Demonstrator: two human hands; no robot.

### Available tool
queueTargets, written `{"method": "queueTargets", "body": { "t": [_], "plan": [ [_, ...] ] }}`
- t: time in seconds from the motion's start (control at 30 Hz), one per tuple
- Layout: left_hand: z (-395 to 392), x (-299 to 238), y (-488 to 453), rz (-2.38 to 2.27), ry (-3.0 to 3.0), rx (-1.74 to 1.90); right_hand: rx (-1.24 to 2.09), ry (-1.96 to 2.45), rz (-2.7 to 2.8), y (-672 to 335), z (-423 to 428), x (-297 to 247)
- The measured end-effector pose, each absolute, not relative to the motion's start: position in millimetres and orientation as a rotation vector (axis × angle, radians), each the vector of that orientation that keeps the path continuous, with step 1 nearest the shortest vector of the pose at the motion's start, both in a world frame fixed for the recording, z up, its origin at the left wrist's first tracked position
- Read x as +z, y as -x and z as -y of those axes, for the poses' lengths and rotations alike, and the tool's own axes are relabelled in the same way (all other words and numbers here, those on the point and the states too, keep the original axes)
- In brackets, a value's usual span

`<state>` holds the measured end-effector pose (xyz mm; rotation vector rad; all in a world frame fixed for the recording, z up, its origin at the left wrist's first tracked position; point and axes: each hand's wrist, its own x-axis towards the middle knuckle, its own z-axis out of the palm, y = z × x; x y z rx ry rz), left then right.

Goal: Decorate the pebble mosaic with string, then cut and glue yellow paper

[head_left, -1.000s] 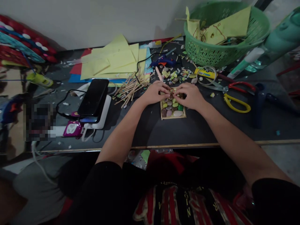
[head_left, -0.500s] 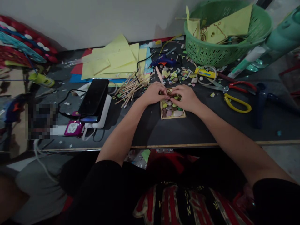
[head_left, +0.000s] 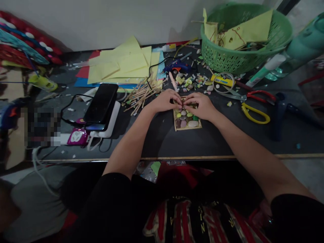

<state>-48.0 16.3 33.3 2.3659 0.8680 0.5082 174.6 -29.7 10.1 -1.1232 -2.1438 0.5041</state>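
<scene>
A small rectangular card frame (head_left: 187,128) filled with coloured pebbles lies on the dark table in front of me. My left hand (head_left: 165,101) and my right hand (head_left: 199,104) rest over its far half, fingertips pinched together on a small brown piece at the frame's top. What exactly the fingers hold is too small to name. Loose coloured pebbles (head_left: 188,82) are scattered just beyond the frame. A pink glue stick (head_left: 173,81) lies next to my left hand.
A bundle of wooden sticks (head_left: 141,92), yellow paper sheets (head_left: 121,65) and a blue glue gun (head_left: 176,65) lie behind. A phone on a power bank (head_left: 102,104) sits left. Scissors (head_left: 253,103) lie right, a green basket (head_left: 243,37) back right.
Both hands have drawn closer together over the frame's top and dropped slightly toward it. The small brown loop seen between the fingers a second ago is now covered.
</scene>
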Motion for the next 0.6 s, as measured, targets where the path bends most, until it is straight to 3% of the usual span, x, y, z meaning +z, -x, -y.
{"method": "queueTargets", "body": {
  "t": [0.43, 0.6],
  "plan": [
    [-11.5, 38.7, 44.7, -0.889, -2.436, 0.485, 0.421, 1.225, 2.099, -172.7, 34.0, 14.4],
    [-9.1, 34.2, 44.8, -1.199, -2.458, 0.411, 0.337, 1.331, 1.986, -175.9, 29.3, 8.2]
  ]
}}
